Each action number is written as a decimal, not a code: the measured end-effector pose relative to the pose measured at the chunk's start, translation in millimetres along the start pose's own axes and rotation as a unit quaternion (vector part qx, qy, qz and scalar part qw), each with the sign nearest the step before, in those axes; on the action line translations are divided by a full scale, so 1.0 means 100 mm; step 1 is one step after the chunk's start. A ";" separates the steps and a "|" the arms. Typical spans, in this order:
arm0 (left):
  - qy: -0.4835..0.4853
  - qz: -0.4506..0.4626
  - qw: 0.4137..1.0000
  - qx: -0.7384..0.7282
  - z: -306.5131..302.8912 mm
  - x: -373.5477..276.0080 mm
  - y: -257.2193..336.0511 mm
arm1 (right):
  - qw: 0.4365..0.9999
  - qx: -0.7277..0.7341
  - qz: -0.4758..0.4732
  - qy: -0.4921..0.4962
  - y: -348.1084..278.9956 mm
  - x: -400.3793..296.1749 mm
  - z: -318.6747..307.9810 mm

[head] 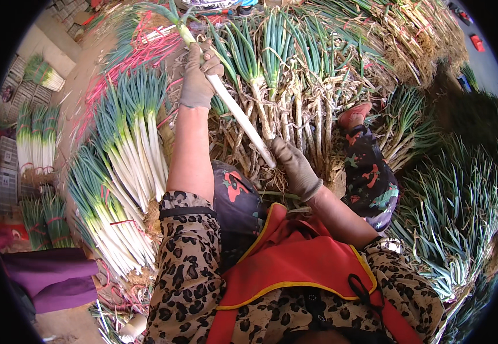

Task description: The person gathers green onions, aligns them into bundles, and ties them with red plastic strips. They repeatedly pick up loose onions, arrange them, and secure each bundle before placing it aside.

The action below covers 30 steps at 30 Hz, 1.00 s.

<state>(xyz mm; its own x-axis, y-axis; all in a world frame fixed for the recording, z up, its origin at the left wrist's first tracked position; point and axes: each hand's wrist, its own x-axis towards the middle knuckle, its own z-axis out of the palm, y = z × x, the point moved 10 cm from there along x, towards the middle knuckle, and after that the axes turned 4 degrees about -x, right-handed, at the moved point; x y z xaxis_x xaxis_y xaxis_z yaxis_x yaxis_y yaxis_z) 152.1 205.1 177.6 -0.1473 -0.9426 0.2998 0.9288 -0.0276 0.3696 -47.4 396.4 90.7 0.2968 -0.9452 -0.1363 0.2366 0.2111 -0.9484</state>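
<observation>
My left hand [201, 73], in a soiled glove, is closed around a large Welsh onion stalk [240, 114] just below its green leaves. The stalk slants down to the right, with a smooth white shaft. My right hand [297, 168], also gloved, is at the root end, its curled fingers beside the base of the shaft. Whether those fingers grip the roots is hard to tell. Behind both hands lie unpeeled Welsh onions [264, 103] with dry, brownish outer leaves. To the left of my left forearm are clean white-stemmed Welsh onions [139, 137] laid side by side.
A bundle of onions [118, 228] with red ties lies at lower left. Red strapping [146, 53] tangles at upper left. Plastic crates [6, 185] and tied bundles [37, 135] stand farther left. Purple cloth [55, 277] shows at left. Dense green onions [451, 215] fill the right side.
</observation>
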 end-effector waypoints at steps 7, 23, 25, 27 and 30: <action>-0.031 -0.025 0.999 -0.030 0.08 0.02 -0.08 | 0.994 -0.081 -0.070 -0.029 0.05 0.07 -0.09; -0.167 -0.111 0.964 -0.177 0.49 0.09 -0.27 | 0.991 -0.094 -0.089 -0.040 0.01 -0.03 -0.13; -0.151 -0.110 0.967 -0.177 0.49 0.09 -0.28 | 0.999 -0.011 -0.042 -0.018 0.08 0.05 -0.14; -0.121 -0.101 0.972 -0.176 0.47 0.08 -0.25 | 0.991 0.107 0.077 -0.026 0.25 0.02 -0.09; -0.154 -0.107 0.960 -0.207 0.60 0.04 -0.25 | 0.926 0.280 0.237 -0.094 0.57 -0.10 0.14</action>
<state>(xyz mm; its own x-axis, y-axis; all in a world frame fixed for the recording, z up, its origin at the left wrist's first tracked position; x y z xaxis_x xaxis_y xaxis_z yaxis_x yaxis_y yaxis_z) 107.7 222.2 222.0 -0.3839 -0.7598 0.5247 0.9125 -0.3991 0.0897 -24.0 421.2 42.2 0.6326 -0.6646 -0.3975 0.4653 0.7365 -0.4909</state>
